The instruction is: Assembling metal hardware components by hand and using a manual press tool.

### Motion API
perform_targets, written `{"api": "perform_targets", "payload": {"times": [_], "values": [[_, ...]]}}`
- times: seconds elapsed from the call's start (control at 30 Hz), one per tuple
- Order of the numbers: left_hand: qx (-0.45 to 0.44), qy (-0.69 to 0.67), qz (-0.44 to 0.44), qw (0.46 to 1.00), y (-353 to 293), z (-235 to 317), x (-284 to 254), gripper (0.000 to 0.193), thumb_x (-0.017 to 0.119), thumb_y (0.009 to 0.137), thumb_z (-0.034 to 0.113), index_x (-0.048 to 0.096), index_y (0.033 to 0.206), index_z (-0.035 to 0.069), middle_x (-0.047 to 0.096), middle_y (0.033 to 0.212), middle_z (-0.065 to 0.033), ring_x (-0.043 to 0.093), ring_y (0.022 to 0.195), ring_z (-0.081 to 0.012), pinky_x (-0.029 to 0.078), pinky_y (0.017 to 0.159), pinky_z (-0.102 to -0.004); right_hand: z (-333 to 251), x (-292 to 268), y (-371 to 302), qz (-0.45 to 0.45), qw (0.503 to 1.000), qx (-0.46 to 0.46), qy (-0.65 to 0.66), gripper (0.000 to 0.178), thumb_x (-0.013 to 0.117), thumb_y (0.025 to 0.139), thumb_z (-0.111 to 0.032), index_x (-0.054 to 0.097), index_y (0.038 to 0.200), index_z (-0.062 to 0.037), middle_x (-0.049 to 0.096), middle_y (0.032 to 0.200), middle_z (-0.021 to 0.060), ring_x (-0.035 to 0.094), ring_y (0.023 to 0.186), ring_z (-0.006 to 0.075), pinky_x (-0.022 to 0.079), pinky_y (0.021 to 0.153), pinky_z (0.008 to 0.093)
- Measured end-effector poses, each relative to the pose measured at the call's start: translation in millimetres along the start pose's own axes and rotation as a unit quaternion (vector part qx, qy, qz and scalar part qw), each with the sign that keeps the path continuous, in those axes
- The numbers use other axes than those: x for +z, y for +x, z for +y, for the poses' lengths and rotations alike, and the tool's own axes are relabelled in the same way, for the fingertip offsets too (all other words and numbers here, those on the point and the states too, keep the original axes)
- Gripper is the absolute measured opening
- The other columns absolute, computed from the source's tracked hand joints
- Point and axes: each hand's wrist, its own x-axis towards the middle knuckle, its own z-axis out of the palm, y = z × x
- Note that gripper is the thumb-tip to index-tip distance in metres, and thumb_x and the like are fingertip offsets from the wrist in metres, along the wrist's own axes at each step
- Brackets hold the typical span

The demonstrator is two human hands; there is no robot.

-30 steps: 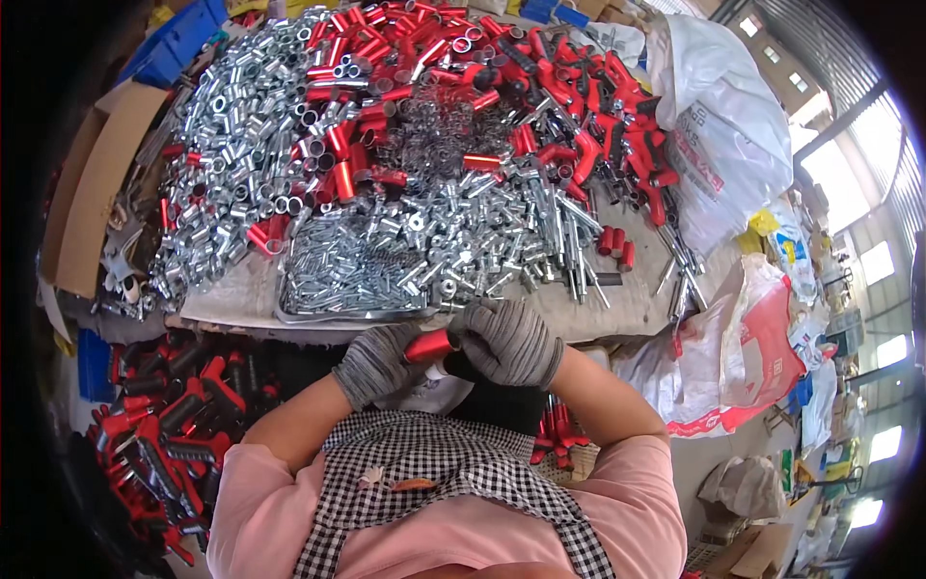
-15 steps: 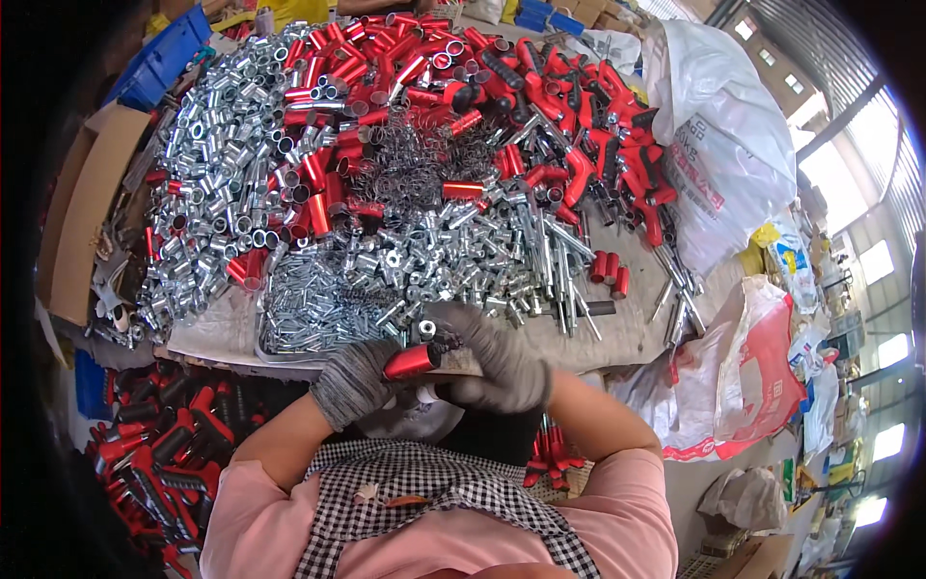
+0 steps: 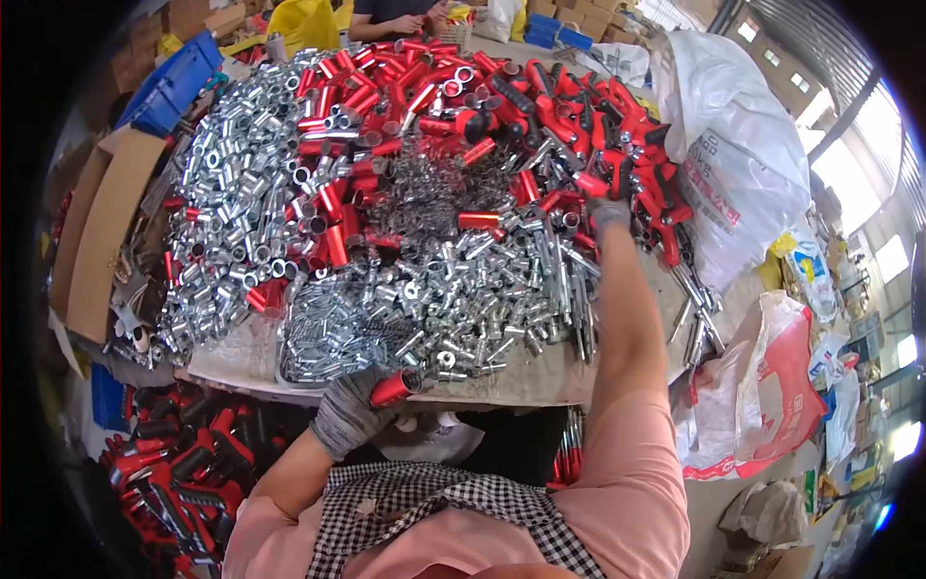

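Note:
My left hand [image 3: 350,415], in a grey knitted glove, is closed around a red metal tube [image 3: 394,388] at the table's front edge. The tube lies tilted, its dark end towards the right. My right arm stretches far forward over the table. At its end my gloved right hand [image 3: 610,212] is at the pile of red and black tool handles [image 3: 627,145]. A smeared red piece [image 3: 591,183] shows at its fingertips. The fingers themselves are mostly hidden and blurred, so their grip on it is unclear.
Silver metal sleeves [image 3: 231,174], dark springs [image 3: 424,193], small pins [image 3: 333,328] and silver fittings [image 3: 463,289] cover the table. A white sack [image 3: 738,154] stands at the right. Red-black handles [image 3: 183,463] lie heaped below left. Another person's hand [image 3: 410,24] shows at the back.
My right hand has left the tube beside my left hand and moved forward and right to the handle pile. The left hand still holds the tube. The view has shifted slightly.

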Motion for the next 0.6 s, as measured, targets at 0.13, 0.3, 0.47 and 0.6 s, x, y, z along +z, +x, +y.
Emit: {"api": "perform_targets", "payload": {"times": [0.13,0.3,0.47,0.6], "values": [[0.004,0.057,0.023,0.998,-18,4,-7,0.036,0.072,0.073,0.031,0.060,0.099,0.009,0.063,0.083,-0.0144,0.062,0.075,-0.0362,0.050,0.067,-0.0416,-56,-52,-134,-0.163,0.813,-0.032,0.558,0.057,0.070,0.077,-0.020,0.048,0.127,-0.0027,0.058,0.116,0.0122,0.058,0.103,0.0263,0.049,0.084,0.0388],[0.027,0.126,0.002,0.992,-30,-16,3,0.030,0.066,0.078,0.032,0.060,0.096,0.008,0.063,0.083,-0.0143,0.063,0.075,-0.0336,0.050,0.065,-0.0418,-22,-85,-217,-0.400,0.692,0.009,0.601,0.057,0.068,0.076,-0.027,0.048,0.123,-0.0020,0.059,0.111,0.0145,0.061,0.087,0.0247,0.053,0.078,0.0379],[0.039,0.274,-0.053,0.960,-34,-12,-8,0.039,0.063,0.077,0.031,0.058,0.109,0.008,0.064,0.092,-0.0144,0.063,0.080,-0.0328,0.050,0.070,-0.0424,-77,-127,-347,-0.520,0.781,-0.039,0.345,0.059,0.071,0.066,-0.022,0.055,0.117,0.0031,0.063,0.094,0.0124,0.063,0.083,0.0219,0.053,0.072,0.0351],[0.045,0.236,-0.121,0.963,-35,5,-18,0.043,0.067,0.071,0.026,0.059,0.108,0.005,0.064,0.091,-0.0161,0.063,0.081,-0.0323,0.051,0.071,-0.0427,-98,-124,-393,-0.520,0.814,-0.227,0.127,0.050,0.073,0.066,-0.014,0.061,0.112,0.0016,0.065,0.096,0.0109,0.062,0.087,0.0177,0.049,0.079,0.0313]]}}
